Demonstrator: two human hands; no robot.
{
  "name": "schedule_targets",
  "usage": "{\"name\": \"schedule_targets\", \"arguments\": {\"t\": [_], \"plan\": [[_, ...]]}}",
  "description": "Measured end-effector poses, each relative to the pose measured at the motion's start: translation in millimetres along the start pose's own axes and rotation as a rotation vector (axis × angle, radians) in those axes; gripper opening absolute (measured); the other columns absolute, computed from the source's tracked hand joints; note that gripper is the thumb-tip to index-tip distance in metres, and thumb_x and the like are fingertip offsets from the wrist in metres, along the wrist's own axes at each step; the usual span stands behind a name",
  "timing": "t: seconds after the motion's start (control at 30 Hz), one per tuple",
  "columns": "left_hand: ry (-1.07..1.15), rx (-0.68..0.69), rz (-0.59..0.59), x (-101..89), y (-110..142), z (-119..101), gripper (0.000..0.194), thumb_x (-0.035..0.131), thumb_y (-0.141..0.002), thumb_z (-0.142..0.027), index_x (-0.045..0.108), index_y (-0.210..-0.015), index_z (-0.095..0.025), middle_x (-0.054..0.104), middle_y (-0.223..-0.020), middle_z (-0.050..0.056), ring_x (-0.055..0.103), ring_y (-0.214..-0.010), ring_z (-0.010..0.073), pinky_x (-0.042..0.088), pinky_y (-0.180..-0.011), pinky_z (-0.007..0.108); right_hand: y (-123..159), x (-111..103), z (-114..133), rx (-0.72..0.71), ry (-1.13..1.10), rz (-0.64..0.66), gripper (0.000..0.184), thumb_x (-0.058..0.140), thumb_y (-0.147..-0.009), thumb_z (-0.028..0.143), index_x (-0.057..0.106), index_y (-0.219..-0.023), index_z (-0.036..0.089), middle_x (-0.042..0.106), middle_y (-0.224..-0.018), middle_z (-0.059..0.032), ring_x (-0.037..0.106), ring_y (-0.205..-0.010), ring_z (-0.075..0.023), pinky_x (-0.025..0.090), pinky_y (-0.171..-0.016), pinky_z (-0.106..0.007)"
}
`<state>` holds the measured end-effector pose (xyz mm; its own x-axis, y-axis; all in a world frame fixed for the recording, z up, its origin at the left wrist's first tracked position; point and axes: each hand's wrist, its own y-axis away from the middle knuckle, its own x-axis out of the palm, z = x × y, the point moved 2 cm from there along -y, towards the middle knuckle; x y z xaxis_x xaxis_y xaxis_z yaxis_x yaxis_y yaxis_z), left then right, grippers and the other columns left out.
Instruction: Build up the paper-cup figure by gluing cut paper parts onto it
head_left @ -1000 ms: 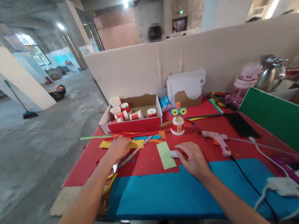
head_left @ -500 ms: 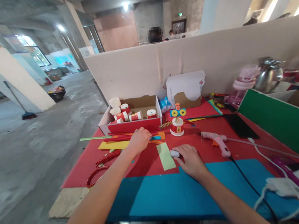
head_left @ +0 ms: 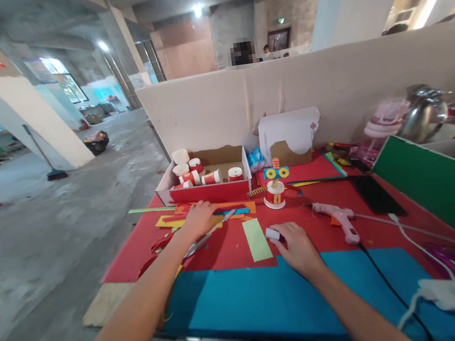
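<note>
Across the red sheet (head_left: pixel 230 254) covering the worktop, I have both bare hands in view from the head camera. My left hand (head_left: pixel 201 218) is over the heap of coloured paper strips (head_left: pixel 242 211), palm down with its fingers bent; I cannot tell whether they pinch a strip or merely rest there. Yellow, orange, red and blue pieces stick out around it, and the long metal blades (head_left: pixel 208 238) of a cutting tool lie beside my wrist.

My right hand (head_left: pixel 298 244) has thumb and fingers closed on a small pale block (head_left: pixel 272 234) — it sits just right of a light green paper rectangle (head_left: pixel 257 239), which lies flat on the red sheet, near the edge of the blue sheet (head_left: pixel 244 297).

Beyond that paper stands a cup figure (head_left: pixel 275 195), upright, with yellow ring eyes and a coiled arm. To my right I see a pink glue gun (head_left: pixel 338 217) lying on its side — its black cord trails toward me. Behind the strips, a low box (head_left: pixel 205 194) holds paper cups (head_left: pixel 211 177), some tipped over.
</note>
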<state>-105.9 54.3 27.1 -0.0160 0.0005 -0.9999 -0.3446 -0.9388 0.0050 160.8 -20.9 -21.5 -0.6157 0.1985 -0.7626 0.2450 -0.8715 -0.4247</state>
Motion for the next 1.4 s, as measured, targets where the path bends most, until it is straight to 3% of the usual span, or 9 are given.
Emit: {"name": "schedule_targets", "arguments": {"t": [0.2,0.33,0.47,0.57,0.7,0.83,1.03,1.27,1.4], "plan": [[0.046,0.074,-0.020,7.3,34.3,15.4,0.036,0.036,-0.084,-0.011,0.064,-0.105,-0.019,0.063,-0.114,0.009,0.052,-0.111,0.0252,0.039,-0.098,0.042,-0.3,0.1,-0.8,-0.002,-0.027,0.005,0.021,0.053,-0.086,0.025,0.063,-0.103,0.019,0.068,-0.098,-0.0114,0.060,-0.092,-0.0257,0.048,-0.079,-0.040],[0.100,0.028,-0.031,6.2,25.3,23.7,0.049,0.043,-0.077,-0.010,0.052,-0.124,-0.017,0.056,-0.129,0.010,0.046,-0.123,0.0245,0.035,-0.104,0.041,-1.0,0.1,-0.6,0.012,-0.032,0.032,0.022,0.055,-0.084,0.024,0.063,-0.103,0.017,0.069,-0.098,-0.0108,0.059,-0.092,-0.0254,0.048,-0.081,-0.040],[0.108,0.026,0.050,11.3,5.3,25.9,0.067,0.043,-0.074,-0.009,0.036,-0.139,-0.017,0.038,-0.147,0.010,0.033,-0.135,0.0242,0.031,-0.109,0.042,-0.4,0.0,-0.1,0.010,-0.037,0.013,0.021,0.054,-0.085,0.024,0.063,-0.102,0.017,0.069,-0.098,-0.0104,0.059,-0.092,-0.0248,0.049,-0.081,-0.039],[0.088,0.061,0.091,15.3,1.2,24.6,0.058,0.041,-0.076,-0.007,0.046,-0.133,-0.020,0.044,-0.142,0.010,0.037,-0.133,0.0252,0.033,-0.106,0.044,0.5,0.1,0.1,-0.003,-0.037,0.001,0.021,0.052,-0.086,0.024,0.063,-0.103,0.019,0.069,-0.097,-0.0097,0.060,-0.091,-0.0244,0.049,-0.081,-0.040],[0.057,0.127,0.042,16.8,16.2,23.3,0.048,0.039,-0.079,-0.006,0.058,-0.119,-0.022,0.059,-0.124,0.009,0.049,-0.119,0.0230,0.036,-0.103,0.041,0.7,0.9,-0.9,-0.009,-0.038,0.008,0.020,0.052,-0.085,0.025,0.063,-0.102,0.019,0.069,-0.097,-0.0102,0.060,-0.091,-0.0252,0.049,-0.081,-0.041],[0.017,0.110,0.010,16.3,39.8,24.2,0.047,0.040,-0.084,-0.015,0.052,-0.128,-0.025,0.057,-0.130,0.008,0.048,-0.121,0.0229,0.033,-0.105,0.041,-0.1,1.6,-2.1,-0.015,-0.033,0.000,0.021,0.052,-0.086,0.025,0.063,-0.103,0.020,0.069,-0.097,-0.0102,0.061,-0.091,-0.0256,0.049,-0.079,-0.041],[0.063,0.118,0.096,7.5,59.4,33.7,0.054,0.038,-0.084,-0.016,0.043,-0.137,-0.025,0.047,-0.141,0.005,0.041,-0.129,0.0221,0.030,-0.107,0.040,-0.1,1.4,-1.1,-0.016,-0.007,0.014,0.020,0.053,-0.085,0.025,0.062,-0.102,0.019,0.069,-0.098,-0.0100,0.061,-0.092,-0.0257,0.049,-0.078,-0.040],[0.034,0.125,0.064,-1.8,50.9,38.2,0.032,0.045,-0.087,-0.021,0.064,-0.112,-0.026,0.060,-0.126,0.005,0.051,-0.117,0.0231,0.036,-0.101,0.039,0.6,1.2,-1.5,-0.013,0.017,0.009,0.021,0.053,-0.085,0.025,0.062,-0.103,0.019,0.069,-0.099,-0.0101,0.062,-0.092,-0.0253,0.050,-0.077,-0.039],[-0.030,0.068,0.034,2.9,40.3,31.7,0.032,0.042,-0.087,-0.017,0.067,-0.105,-0.023,0.064,-0.117,0.008,0.056,-0.110,0.0240,0.040,-0.094,0.037,0.7,1.6,-2.1,-0.024,0.010,0.000,0.020,0.053,-0.086,0.025,0.062,-0.103,0.020,0.069,-0.098,-0.0098,0.062,-0.091,-0.0250,0.049,-0.077,-0.039]]}}
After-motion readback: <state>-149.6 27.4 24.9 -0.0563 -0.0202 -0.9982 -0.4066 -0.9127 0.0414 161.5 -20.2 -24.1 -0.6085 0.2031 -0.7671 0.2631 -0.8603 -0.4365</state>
